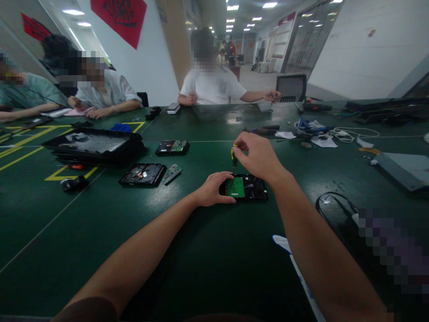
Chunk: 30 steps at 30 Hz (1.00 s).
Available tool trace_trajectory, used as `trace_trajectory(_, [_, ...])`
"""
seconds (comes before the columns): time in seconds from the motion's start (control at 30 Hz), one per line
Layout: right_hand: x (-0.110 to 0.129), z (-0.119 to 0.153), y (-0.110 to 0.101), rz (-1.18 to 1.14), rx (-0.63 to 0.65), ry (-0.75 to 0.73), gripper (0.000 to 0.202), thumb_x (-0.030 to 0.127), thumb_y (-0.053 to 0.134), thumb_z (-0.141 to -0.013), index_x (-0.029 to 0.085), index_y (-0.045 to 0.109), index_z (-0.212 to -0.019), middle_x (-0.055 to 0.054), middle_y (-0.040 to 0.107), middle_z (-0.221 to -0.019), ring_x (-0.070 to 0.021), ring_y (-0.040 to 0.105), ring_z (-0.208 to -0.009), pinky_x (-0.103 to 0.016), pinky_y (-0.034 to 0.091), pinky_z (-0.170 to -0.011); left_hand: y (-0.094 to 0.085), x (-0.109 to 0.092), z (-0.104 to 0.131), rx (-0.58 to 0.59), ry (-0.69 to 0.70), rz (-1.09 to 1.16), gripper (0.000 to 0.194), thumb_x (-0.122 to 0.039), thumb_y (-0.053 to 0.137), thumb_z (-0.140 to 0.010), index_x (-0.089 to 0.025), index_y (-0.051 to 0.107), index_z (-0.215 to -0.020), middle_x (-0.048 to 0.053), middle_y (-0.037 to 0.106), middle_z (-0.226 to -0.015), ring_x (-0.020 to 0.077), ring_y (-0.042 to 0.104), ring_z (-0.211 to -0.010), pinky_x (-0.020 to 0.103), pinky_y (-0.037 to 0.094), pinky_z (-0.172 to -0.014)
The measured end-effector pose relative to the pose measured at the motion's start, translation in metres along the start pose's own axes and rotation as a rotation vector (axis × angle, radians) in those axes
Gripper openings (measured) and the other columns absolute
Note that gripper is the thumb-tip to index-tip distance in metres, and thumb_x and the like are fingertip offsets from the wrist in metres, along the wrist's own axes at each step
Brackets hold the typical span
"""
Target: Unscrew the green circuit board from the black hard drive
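A hard drive [256, 187] lies flat on the green table, its green circuit board [236, 187] facing up. My left hand [214, 188] grips the drive's left end between thumb and fingers. Above the drive, my right hand [256, 154] pinches a small yellow and black screwdriver [233, 157] by the top of its handle. The screwdriver stands upright over the far edge of the board; whether its tip sits in a screw is too small to tell. To the left are a second hard drive [143, 174], a loose circuit board [173, 174] and a third drive [172, 147].
Black trays [97, 145] are stacked at the left, near a dark rounded object [74, 183]. Cables and gloves [313, 127] lie at the back right, with a grey metal case [402, 167] nearer. Across the table sits a person in a white shirt [212, 87]; others sit further left.
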State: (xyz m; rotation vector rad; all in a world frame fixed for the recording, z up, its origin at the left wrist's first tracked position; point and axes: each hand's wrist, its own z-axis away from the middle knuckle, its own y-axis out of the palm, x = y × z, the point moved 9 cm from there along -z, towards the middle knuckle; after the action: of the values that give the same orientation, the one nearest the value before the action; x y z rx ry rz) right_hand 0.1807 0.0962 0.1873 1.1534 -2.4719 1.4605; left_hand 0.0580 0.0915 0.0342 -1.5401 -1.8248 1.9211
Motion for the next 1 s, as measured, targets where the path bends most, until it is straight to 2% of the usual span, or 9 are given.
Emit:
trace_trajectory(0.17, [-0.0058, -0.0008, -0.0005, 0.010, -0.004, 0.064, 0.006, 0.027, 0.062, -0.092, 0.022, 0.058, -0.093, -0.007, 0.073, -0.092, -0.0228, 0.066, -0.084, -0.037, 0.047, -0.077, 0.0013, 0.0006, -0.0007, 0.002, 0.009, 0.000, 0.084, -0.061, 0.085, -0.073, -0.025, 0.053, -0.142, 0.014, 0.051, -0.156, 0.0373, 0.045, -0.147, 0.056, 0.032, -0.123])
trace_trajectory(0.43, [-0.0032, -0.0011, -0.0003, 0.014, 0.014, 0.044, 0.007, 0.029, 0.060, -0.095, 0.023, 0.062, -0.093, -0.007, 0.073, -0.096, -0.0229, 0.065, -0.086, -0.038, 0.046, -0.080, 0.0006, -0.0007, -0.0003, -0.003, 0.010, -0.004, 0.083, -0.061, 0.084, -0.073, -0.025, 0.053, -0.142, 0.014, 0.052, -0.155, 0.0364, 0.045, -0.147, 0.055, 0.032, -0.123])
trace_trajectory(0.57, [-0.0093, -0.0012, -0.0015, 0.012, -0.017, 0.086, 0.008, 0.029, 0.064, -0.092, 0.022, 0.060, -0.092, -0.008, 0.073, -0.092, -0.0230, 0.065, -0.083, -0.038, 0.047, -0.077, 0.0000, -0.0016, -0.0001, 0.003, 0.012, -0.007, 0.083, -0.061, 0.083, -0.074, -0.025, 0.052, -0.142, 0.014, 0.051, -0.156, 0.0355, 0.045, -0.147, 0.054, 0.031, -0.123])
trace_trajectory(0.73, [-0.0065, -0.0011, -0.0004, 0.005, -0.006, 0.049, 0.010, 0.031, 0.062, -0.095, 0.023, 0.060, -0.090, -0.007, 0.072, -0.090, -0.0220, 0.065, -0.082, -0.037, 0.047, -0.076, 0.0009, 0.0005, -0.0003, 0.005, 0.013, 0.004, 0.083, -0.062, 0.083, -0.074, -0.025, 0.053, -0.142, 0.014, 0.051, -0.156, 0.0365, 0.044, -0.147, 0.055, 0.031, -0.122])
trace_trajectory(1.0, [-0.0106, -0.0002, -0.0004, 0.030, -0.025, 0.066, 0.005, 0.025, 0.063, -0.092, 0.021, 0.062, -0.095, -0.009, 0.074, -0.096, -0.0234, 0.067, -0.085, -0.038, 0.049, -0.078, 0.0007, 0.0011, -0.0005, 0.002, 0.009, 0.005, 0.083, -0.061, 0.084, -0.073, -0.027, 0.053, -0.141, 0.013, 0.052, -0.156, 0.0372, 0.045, -0.147, 0.057, 0.031, -0.122])
